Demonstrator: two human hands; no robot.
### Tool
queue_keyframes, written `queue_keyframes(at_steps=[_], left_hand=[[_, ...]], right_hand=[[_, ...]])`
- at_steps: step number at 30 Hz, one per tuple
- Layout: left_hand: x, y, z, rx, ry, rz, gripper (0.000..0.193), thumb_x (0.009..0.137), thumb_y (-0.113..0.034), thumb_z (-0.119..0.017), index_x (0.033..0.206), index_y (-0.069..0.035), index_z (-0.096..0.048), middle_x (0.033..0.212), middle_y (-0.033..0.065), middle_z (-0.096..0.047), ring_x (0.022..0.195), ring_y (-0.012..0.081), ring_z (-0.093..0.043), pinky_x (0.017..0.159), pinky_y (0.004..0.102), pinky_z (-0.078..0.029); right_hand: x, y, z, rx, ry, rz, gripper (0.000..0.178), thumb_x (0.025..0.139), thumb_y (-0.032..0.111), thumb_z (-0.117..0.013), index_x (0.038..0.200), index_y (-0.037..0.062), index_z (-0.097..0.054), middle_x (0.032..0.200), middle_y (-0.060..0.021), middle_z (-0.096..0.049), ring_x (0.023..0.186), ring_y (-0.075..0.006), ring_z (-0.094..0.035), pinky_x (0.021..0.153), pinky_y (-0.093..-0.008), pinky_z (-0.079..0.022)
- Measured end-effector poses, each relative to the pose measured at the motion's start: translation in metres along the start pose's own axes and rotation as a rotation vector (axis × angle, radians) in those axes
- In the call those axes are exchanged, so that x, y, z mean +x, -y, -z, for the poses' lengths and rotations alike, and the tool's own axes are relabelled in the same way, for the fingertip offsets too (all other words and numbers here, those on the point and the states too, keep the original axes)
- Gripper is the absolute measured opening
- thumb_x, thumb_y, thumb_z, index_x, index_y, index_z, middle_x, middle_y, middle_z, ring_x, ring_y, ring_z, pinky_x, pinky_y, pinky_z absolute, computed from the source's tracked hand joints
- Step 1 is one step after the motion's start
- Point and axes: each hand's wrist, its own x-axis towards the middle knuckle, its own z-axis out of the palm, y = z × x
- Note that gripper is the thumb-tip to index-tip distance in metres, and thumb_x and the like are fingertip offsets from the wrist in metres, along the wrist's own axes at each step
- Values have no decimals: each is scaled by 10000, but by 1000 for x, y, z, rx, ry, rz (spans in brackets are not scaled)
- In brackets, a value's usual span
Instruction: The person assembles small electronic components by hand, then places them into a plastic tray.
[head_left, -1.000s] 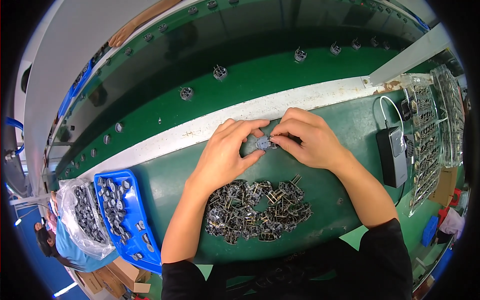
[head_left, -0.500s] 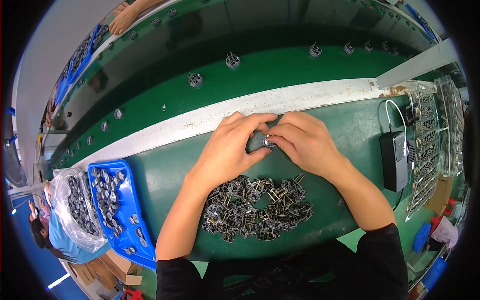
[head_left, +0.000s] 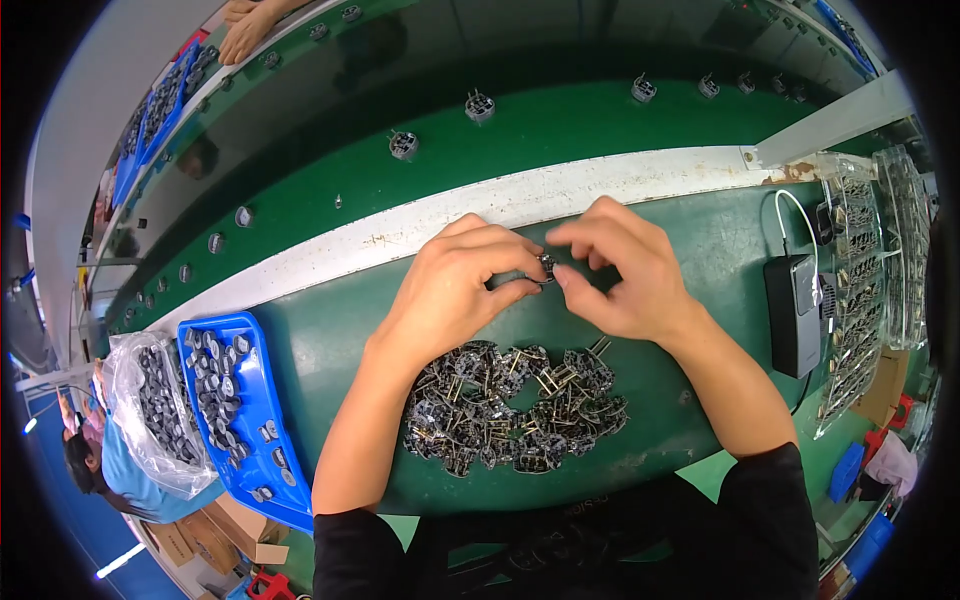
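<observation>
My left hand (head_left: 455, 285) pinches a small round dark electronic part (head_left: 546, 266) between thumb and fingers, over the green work surface. Just to its right, my right hand (head_left: 622, 270) has its thumb and index finger apart. The thumb tip is close beside the part; whether it touches I cannot tell. Between my forearms lies a heap of dark circuit assemblies (head_left: 515, 410) with brass-coloured pins. A blue tray (head_left: 262, 385) with several small grey round caps stands left of my left forearm.
A clear plastic bag (head_left: 160, 415) of grey parts adjoins the tray. Beyond a white rail (head_left: 600, 180), round parts (head_left: 404, 145) stand on a green belt. At right are a black box with a white cable (head_left: 792, 315) and clear trays of parts (head_left: 855, 290). Another person's hand (head_left: 245, 35) is far left.
My right hand's fingers have come off the small round part and spread apart. The left hand still holds the part, now turned slightly. The whole view has shifted a little.
</observation>
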Motion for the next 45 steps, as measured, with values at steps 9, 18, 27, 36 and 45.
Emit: queue_keyframes(at_steps=[9, 18, 27, 36, 45], left_hand=[[0, 16, 43, 39, -293, 60, 122, 790, -94, -778, 912, -81, -780, 1016, 68, -727, 865, 258, -665, 794, 342, -536], [-34, 85, 94, 418, -645, 626, 165, 820, -173, -776, 955, -78, -774, 983, 98, -724, 718, 230, -641, 703, 365, -525], [-60, 115, 116, 848, -842, 496, 231, 865, -123, -625, 1068, -42, -698, 1084, 161, -693, 1010, 355, -614, 907, 413, -483], [-62, 117, 115, 785, -685, 607, 311, 828, -58, -643, 1131, -41, -712, 1046, 147, -697, 979, 353, -632, 905, 430, -493], [-32, 78, 103, 358, -721, 574, 309, 801, -169, -764, 1060, -12, -699, 1009, 84, -715, 867, 179, -629, 758, 331, -512]], right_hand=[[-2, 4, -5, 134, 439, 231, 222, 657, 119, -855, 843, 89, -737, 763, -2, -620, 687, -209, -567, 585, -342, -420], [-2, 12, -5, 277, 408, -65, 235, 720, -93, -701, 915, 31, -748, 806, -45, -643, 637, -140, -579, 547, -268, -459], [0, -2, 7, 337, 303, -71, 362, 738, -141, -599, 1010, 38, -756, 843, -41, -612, 654, -115, -576, 547, -249, -430], [2, -3, 10, 379, 384, -129, 315, 728, -102, -703, 1002, 45, -754, 844, -34, -638, 658, -108, -563, 579, -258, -442], [-3, -2, 12, 341, 329, -199, 171, 806, -21, -727, 968, 29, -717, 842, -30, -639, 672, -119, -581, 578, -264, -455]])
